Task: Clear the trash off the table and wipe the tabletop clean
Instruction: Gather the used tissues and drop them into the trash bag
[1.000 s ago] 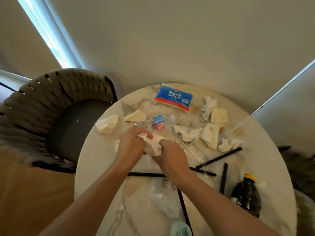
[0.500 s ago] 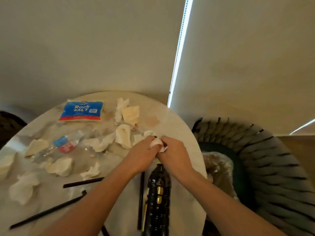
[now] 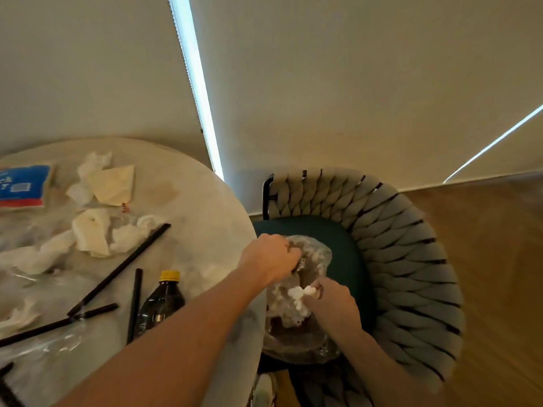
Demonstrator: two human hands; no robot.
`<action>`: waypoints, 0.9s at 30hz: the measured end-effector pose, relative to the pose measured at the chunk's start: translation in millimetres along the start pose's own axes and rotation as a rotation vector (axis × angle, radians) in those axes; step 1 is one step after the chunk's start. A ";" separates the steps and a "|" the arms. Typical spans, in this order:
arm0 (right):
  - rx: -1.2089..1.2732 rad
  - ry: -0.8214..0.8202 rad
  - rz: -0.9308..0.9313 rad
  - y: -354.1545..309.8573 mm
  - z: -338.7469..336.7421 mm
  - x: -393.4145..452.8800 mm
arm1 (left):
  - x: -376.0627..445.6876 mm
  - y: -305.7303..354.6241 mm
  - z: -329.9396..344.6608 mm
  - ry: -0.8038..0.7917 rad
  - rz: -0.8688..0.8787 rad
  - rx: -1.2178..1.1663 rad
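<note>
A clear plastic trash bag (image 3: pixel 316 254) sits on the green seat of a woven chair (image 3: pixel 405 254), just past the round marble table (image 3: pixel 194 218). My left hand (image 3: pixel 269 257) grips the bag's rim at its far side. My right hand (image 3: pixel 332 306) pinches a crumpled white tissue (image 3: pixel 298 293) over the bag's mouth. On the table lie several crumpled napkins (image 3: pixel 91 233), black straws (image 3: pixel 123 265), a dark bottle with a yellow cap (image 3: pixel 160 304) and a blue rock salt pack (image 3: pixel 23 186).
The chair stands tight against the table's right edge. Closed blinds and a bright window strip (image 3: pixel 197 92) run behind. Wooden floor (image 3: pixel 499 259) lies to the right. Crinkled clear plastic (image 3: pixel 50 345) rests on the table at the lower left.
Both hands carried the tissue from the table's middle rightward, off the table's edge, to the bag on the chair. The left hand let go of the tissue and took the bag's rim.
</note>
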State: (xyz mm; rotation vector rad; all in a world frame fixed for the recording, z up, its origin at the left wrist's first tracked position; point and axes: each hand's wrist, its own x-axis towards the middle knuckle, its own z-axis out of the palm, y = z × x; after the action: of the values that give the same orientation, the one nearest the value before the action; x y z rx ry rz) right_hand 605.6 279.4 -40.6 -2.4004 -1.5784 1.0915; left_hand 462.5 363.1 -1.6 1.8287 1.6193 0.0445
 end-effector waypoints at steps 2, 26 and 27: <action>-0.006 -0.022 -0.008 9.8 13.4 3.9 | 10.8 0.2 19.6 -0.006 0.019 0.012; 0.097 0.051 -0.457 -132.6 30.6 -19.8 | -93.8 -93.9 -44.9 0.507 -0.271 -0.111; 0.095 0.051 -0.503 -146.5 34.8 -23.5 | -101.8 -103.0 -56.5 0.516 -0.302 -0.111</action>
State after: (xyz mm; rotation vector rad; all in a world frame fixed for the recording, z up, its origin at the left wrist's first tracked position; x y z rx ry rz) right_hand 466.1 318.2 6.8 -1.8017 -1.9115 0.9629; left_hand 325.3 297.7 30.8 1.5452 2.1831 0.4955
